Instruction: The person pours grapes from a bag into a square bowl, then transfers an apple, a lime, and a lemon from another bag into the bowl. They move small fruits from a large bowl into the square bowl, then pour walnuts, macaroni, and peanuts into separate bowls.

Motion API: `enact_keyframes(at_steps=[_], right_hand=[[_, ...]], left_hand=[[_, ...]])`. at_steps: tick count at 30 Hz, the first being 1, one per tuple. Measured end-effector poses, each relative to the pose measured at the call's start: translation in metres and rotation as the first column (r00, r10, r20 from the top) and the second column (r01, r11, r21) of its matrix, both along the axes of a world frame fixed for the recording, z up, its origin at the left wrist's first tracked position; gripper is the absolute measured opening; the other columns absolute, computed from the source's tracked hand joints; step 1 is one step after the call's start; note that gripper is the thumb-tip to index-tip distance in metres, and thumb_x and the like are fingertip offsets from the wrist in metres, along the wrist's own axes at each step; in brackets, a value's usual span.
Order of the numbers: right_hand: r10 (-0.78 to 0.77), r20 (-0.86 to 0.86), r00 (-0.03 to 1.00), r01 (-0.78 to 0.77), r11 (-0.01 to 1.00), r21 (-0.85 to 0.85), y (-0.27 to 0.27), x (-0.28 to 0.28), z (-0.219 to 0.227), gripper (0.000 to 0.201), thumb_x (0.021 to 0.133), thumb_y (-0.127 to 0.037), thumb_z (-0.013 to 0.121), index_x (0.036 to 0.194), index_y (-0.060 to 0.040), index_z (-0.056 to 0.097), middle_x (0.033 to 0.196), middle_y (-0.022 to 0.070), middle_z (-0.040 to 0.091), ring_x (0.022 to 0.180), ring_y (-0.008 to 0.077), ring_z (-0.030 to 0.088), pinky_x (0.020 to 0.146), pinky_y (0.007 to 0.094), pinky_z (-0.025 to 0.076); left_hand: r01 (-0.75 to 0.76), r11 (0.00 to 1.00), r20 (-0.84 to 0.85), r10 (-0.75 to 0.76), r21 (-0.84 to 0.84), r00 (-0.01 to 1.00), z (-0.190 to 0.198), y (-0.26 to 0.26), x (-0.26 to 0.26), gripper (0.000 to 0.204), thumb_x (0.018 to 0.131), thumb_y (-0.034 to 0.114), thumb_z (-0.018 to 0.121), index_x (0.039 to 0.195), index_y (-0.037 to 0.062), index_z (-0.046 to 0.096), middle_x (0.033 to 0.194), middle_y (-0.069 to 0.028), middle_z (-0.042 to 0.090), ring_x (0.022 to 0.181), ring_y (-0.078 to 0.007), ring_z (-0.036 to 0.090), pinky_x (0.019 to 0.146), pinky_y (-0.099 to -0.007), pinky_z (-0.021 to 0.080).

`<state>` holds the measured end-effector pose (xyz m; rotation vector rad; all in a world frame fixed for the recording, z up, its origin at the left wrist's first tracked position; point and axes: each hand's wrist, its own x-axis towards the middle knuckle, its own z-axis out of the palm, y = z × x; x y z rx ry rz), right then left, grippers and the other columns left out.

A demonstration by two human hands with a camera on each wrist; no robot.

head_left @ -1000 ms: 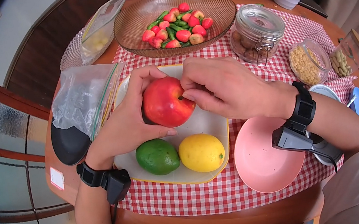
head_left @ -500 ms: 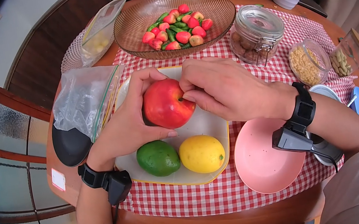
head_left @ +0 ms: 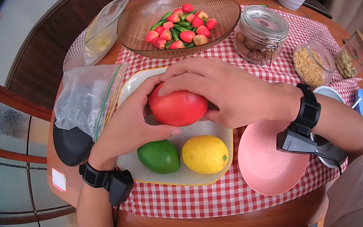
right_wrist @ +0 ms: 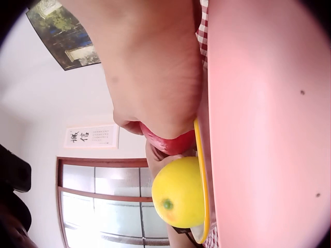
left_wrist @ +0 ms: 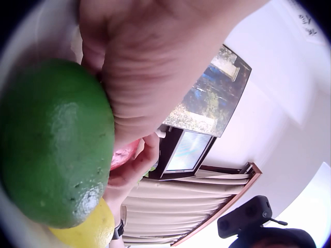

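A large red fruit (head_left: 178, 107) is held between both hands over the white tray (head_left: 139, 167) with its yellow rim. My left hand (head_left: 128, 119) grips its left side, thumb below. My right hand (head_left: 224, 85) curls over its top and right side, the thumb low at the right. In front of the hands, a green fruit (head_left: 159, 157) and a yellow fruit (head_left: 205, 154) lie side by side on the tray. The right wrist view shows the red fruit (right_wrist: 168, 142) beneath the right hand; the left wrist view shows the green fruit (left_wrist: 57, 144) close by.
Right of the tray sits a pink plate (head_left: 272, 158). Behind stand a brown glass bowl (head_left: 130, 31) of small red and green pieces and a clamp-lid jar (head_left: 261, 29). Plastic bags (head_left: 83, 93) lie at the left; small jars (head_left: 312, 66) stand at the right.
The red fruit has turned, so its dimpled end no longer shows. My right hand's fingers have moved from that dimple and spread over the fruit's top and right side.
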<state>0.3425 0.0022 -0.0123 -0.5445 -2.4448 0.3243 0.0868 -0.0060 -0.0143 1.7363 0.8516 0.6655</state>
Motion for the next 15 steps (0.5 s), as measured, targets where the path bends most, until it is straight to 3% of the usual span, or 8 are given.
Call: enact_keyframes(at_steps=[2, 4, 6, 9, 10, 11, 13, 15], right_hand=[[-0.05, -0.004, 0.999, 0.049, 0.991, -0.125, -0.007, 0.002, 0.011, 0.063, 0.079, -0.013, 0.082, 0.135, -0.0082, 0.054, 0.124, 0.0202, 0.065, 0.114, 0.0396, 0.064, 0.099, 0.0482, 0.051], [-0.101, -0.001, 0.995, 0.097, 0.964, -0.248, -0.009, 0.003, 0.018, 0.056, 0.085, -0.016, 0.078, 0.135, -0.0081, 0.054, 0.118, 0.0218, 0.068, 0.107, 0.0414, 0.067, 0.093, 0.0494, 0.054], [-0.317, 0.121, 0.941, 0.334, 0.799, -0.501, -0.008, 0.004, 0.02, 0.049, 0.095, -0.03, 0.07, 0.135, -0.0076, 0.052, 0.105, 0.0237, 0.071, 0.093, 0.045, 0.07, 0.083, 0.052, 0.056], [-0.22, 0.122, 0.968, 0.252, 0.866, -0.433, -0.002, 0.008, 0.01, 0.05, 0.104, -0.045, 0.058, 0.139, -0.0086, 0.049, 0.108, 0.0232, 0.07, 0.099, 0.0428, 0.071, 0.084, 0.047, 0.056], [-0.174, 0.077, 0.982, 0.19, 0.922, -0.336, -0.002, 0.007, 0.006, 0.054, 0.098, -0.037, 0.069, 0.139, -0.0089, 0.05, 0.118, 0.0218, 0.067, 0.107, 0.0419, 0.069, 0.087, 0.0466, 0.057], [-0.172, 0.079, 0.982, 0.189, 0.923, -0.335, -0.001, 0.006, 0.004, 0.054, 0.098, -0.037, 0.069, 0.139, -0.0089, 0.05, 0.118, 0.0218, 0.067, 0.107, 0.0419, 0.069, 0.087, 0.0466, 0.057], [-0.022, -0.088, 0.996, 0.017, 0.998, -0.06, -0.001, 0.002, 0.002, 0.065, 0.088, -0.031, 0.08, 0.141, -0.0094, 0.05, 0.132, 0.0192, 0.059, 0.117, 0.0406, 0.065, 0.091, 0.0468, 0.058], [0.009, -0.058, 0.998, -0.012, 0.998, -0.054, 0.001, 0.003, 0.0, 0.073, 0.081, -0.031, 0.085, 0.141, -0.0095, 0.05, 0.136, 0.0181, 0.055, 0.121, 0.0395, 0.063, 0.092, 0.0467, 0.058]], left_hand=[[-0.016, 0.994, -0.065, 0.009, -0.109, 0.998, 0.005, 0.0, 0.001, 0.093, 0.074, 0.009, 0.09, 0.153, 0.0032, 0.043, 0.141, -0.0103, 0.056, 0.132, -0.0219, 0.056, 0.112, -0.0365, 0.047], [0.022, 0.997, -0.066, -0.027, -0.077, 0.997, 0.009, 0.0, 0.003, 0.092, 0.075, 0.008, 0.09, 0.153, 0.0033, 0.043, 0.141, -0.0104, 0.057, 0.132, -0.0216, 0.056, 0.112, -0.0362, 0.047], [0.059, 0.997, -0.069, -0.062, -0.046, 0.996, 0.008, -0.001, 0.005, 0.091, 0.076, 0.008, 0.089, 0.153, 0.0035, 0.043, 0.141, -0.0105, 0.057, 0.131, -0.0214, 0.057, 0.111, -0.036, 0.048], [0.053, 0.998, -0.052, -0.052, 0.022, 0.997, 0.003, 0.0, 0.006, 0.091, 0.076, 0.007, 0.089, 0.154, 0.0041, 0.042, 0.141, -0.0108, 0.057, 0.131, -0.0202, 0.057, 0.11, -0.0351, 0.049], [0.039, 0.999, -0.058, -0.038, 0.021, 0.998, 0.004, -0.001, 0.005, 0.09, 0.076, 0.007, 0.089, 0.153, 0.004, 0.042, 0.14, -0.0109, 0.057, 0.13, -0.0197, 0.057, 0.11, -0.0348, 0.049], [0.025, 0.999, -0.065, -0.024, 0.021, 0.998, 0.004, -0.002, 0.005, 0.089, 0.076, 0.007, 0.089, 0.153, 0.0039, 0.043, 0.14, -0.0111, 0.057, 0.13, -0.0191, 0.057, 0.109, -0.0346, 0.049], [0.021, 1.0, -0.054, -0.021, -0.006, 0.998, 0.0, 0.002, 0.001, 0.089, 0.076, 0.007, 0.088, 0.152, 0.0034, 0.043, 0.14, -0.011, 0.057, 0.129, -0.0193, 0.058, 0.108, -0.0345, 0.05], [0.018, 0.999, -0.044, -0.019, -0.033, 0.999, -0.002, 0.002, 0.0, 0.088, 0.077, 0.007, 0.088, 0.152, 0.0028, 0.042, 0.139, -0.011, 0.057, 0.127, -0.0194, 0.059, 0.107, -0.0344, 0.051]])
